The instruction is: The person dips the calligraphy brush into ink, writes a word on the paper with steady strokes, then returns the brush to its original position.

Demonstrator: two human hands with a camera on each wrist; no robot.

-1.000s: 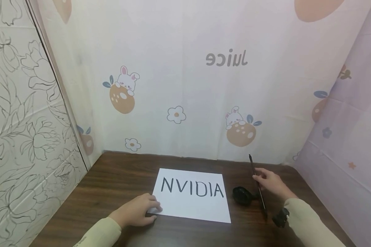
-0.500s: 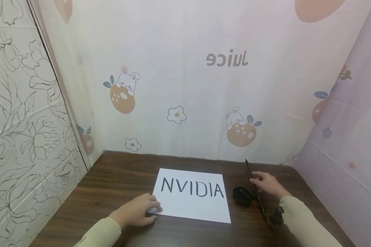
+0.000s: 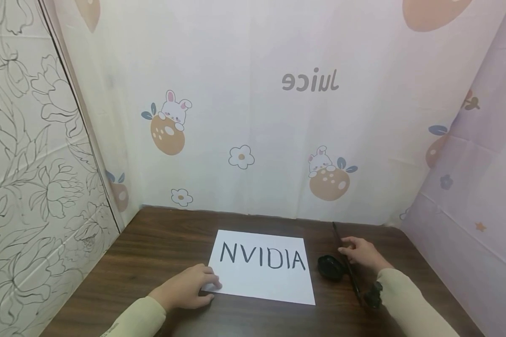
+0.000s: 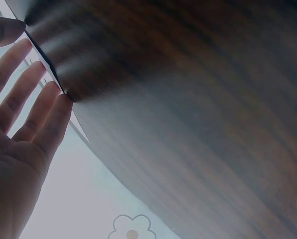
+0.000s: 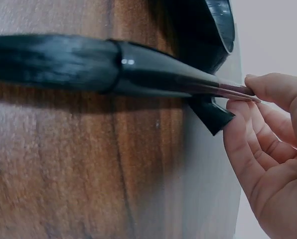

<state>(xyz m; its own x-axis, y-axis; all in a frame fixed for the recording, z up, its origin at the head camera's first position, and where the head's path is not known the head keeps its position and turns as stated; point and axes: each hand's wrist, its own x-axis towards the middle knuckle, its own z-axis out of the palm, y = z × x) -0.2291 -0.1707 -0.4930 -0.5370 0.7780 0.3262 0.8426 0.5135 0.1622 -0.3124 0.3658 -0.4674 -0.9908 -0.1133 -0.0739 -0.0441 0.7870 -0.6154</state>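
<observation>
My left hand rests at the lower left corner of a white sheet of paper lettered "NVIDIA" in black; in the left wrist view its fingers are spread and nearly straight. To the right of the sheet, my right hand pinches the handle of a writing brush between thumb and fingers. The dark bristle head lies low over the wood, pointing towards me. Beside the brush sits a round black dish; its short tab shows under the brush in the right wrist view.
Everything stands on a dark wood-grain table. A printed curtain closes off the back, with more hung cloth along both sides. A black device is strapped at my right wrist.
My right hand has lowered the brush and shifted slightly towards the left and nearer the dish. My left hand and the paper keep their places.
</observation>
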